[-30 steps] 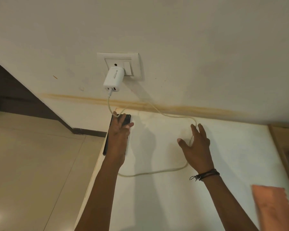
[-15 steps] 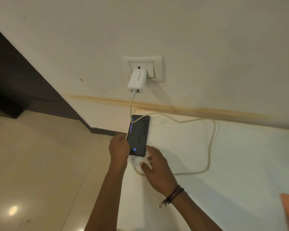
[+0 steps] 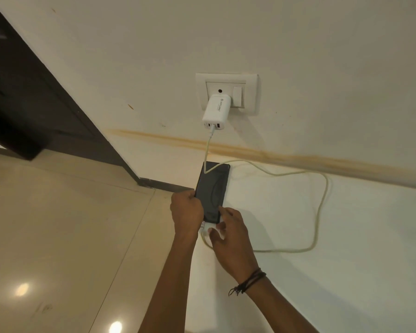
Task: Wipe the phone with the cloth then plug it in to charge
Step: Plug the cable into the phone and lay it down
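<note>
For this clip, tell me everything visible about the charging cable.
The charging cable is thin, off-white and looks rubbery. One end is plugged into the underside of the white charger in the wall socket. It drops across the top corner of the dark phone, loops out to the right over the white surface and curves back to the phone's near end, where the right hand pinches its white plug.

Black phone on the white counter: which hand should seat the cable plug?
Right hand: its fingers sit at the white cable plug by the black phone's near end. Left hand grips the phone's edge.
</note>
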